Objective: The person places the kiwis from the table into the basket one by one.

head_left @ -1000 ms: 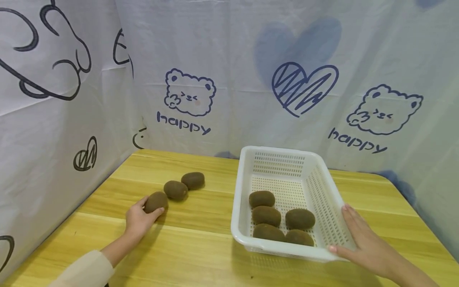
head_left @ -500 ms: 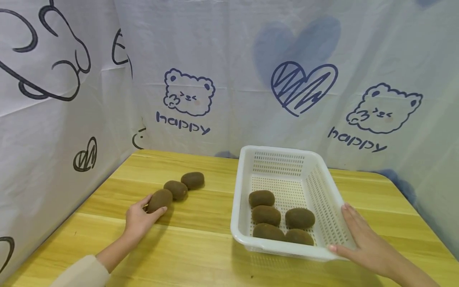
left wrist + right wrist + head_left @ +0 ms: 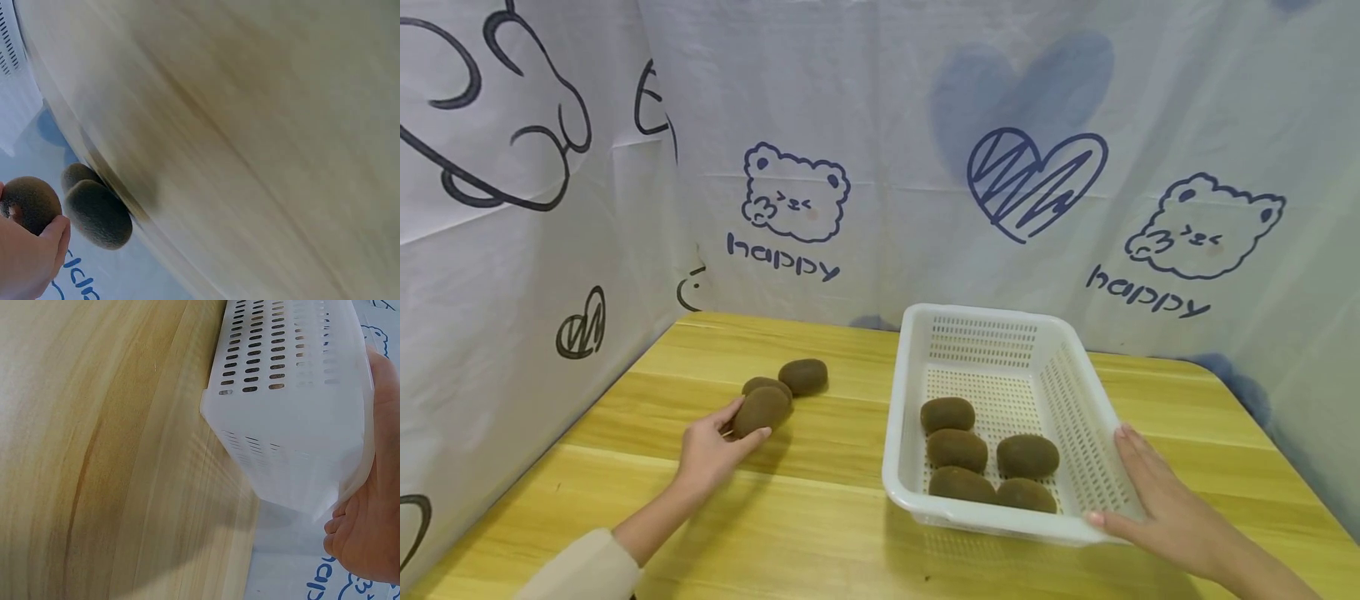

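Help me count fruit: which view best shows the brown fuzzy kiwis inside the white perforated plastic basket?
The head view: all five brown fuzzy kiwis lie visible inside the white perforated plastic basket. The right wrist view shows only the basket's outer wall; the left wrist view shows just a sliver of it, no kiwis inside.

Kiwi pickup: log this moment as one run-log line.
left hand: grips kiwi above table | right hand: flat on basket side | basket: five kiwis | table: two loose kiwis

Wooden table (image 3: 820, 533); printed backdrop cloth (image 3: 880, 167)
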`<state>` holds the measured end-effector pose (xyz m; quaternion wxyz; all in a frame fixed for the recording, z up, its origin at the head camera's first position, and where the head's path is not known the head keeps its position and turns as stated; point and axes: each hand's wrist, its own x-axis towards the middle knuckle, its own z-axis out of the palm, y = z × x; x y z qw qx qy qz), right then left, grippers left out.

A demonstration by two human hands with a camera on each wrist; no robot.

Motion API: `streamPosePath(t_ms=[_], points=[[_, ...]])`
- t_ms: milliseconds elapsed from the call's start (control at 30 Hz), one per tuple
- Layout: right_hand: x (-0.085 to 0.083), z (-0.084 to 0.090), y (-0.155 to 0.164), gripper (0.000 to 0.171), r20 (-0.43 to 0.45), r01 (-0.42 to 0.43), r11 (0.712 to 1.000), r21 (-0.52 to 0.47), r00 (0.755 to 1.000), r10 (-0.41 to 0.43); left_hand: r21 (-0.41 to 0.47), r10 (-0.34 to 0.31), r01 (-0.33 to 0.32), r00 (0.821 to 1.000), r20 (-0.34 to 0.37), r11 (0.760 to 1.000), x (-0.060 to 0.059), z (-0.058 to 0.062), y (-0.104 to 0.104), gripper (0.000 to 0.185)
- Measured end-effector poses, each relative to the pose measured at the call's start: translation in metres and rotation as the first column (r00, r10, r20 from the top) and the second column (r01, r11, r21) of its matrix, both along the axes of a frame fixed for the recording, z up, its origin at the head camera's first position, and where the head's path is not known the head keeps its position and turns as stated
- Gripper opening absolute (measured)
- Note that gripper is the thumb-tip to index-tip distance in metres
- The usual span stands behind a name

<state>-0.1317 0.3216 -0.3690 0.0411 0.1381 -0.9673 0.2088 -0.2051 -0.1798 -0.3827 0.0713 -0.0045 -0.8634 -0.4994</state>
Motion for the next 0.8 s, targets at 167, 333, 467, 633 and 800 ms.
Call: streamPosePath(t_ms=[167, 333, 467, 633, 800], points=[[0.0, 0.0, 0.0, 0.102, 0.005, 0.0, 1.0, 0.001, 1.0, 0.0, 0.025, -0.018, 0.018, 1.0, -0.012, 1.0, 0.0, 0.003, 0.006, 0.062], [0.0, -0.001, 0.0, 0.102, 0.0, -0.003, 1.0, -0.003, 1.0, 0.003, 0.065, -0.047, 0.049, 0.999, -0.026, 0.997, -0.001, 0.003, 0.013, 0.061], [0.0, -0.002, 0.001, 0.101, -0.006, -0.007, 1.0, -0.01, 1.0, 0.007, 0.089, -0.078, 0.083, 0.996, -0.051, 0.993, -0.004, 0.003, 0.021, 0.061], [0.0, -0.003, 0.002, 0.101, 0.0, -0.004, 1.0, -0.013, 1.0, 0.004, 0.085, -0.109, 0.116, 0.991, -0.076, 0.99, -0.006, 0.004, 0.032, 0.061], [0.0, -0.002, 0.001, 0.101, 0.0, -0.005, 1.0, -0.011, 1.0, 0.005, 0.107, -0.137, 0.148, 0.986, -0.1, 0.983, -0.009, 0.004, 0.044, 0.061]])
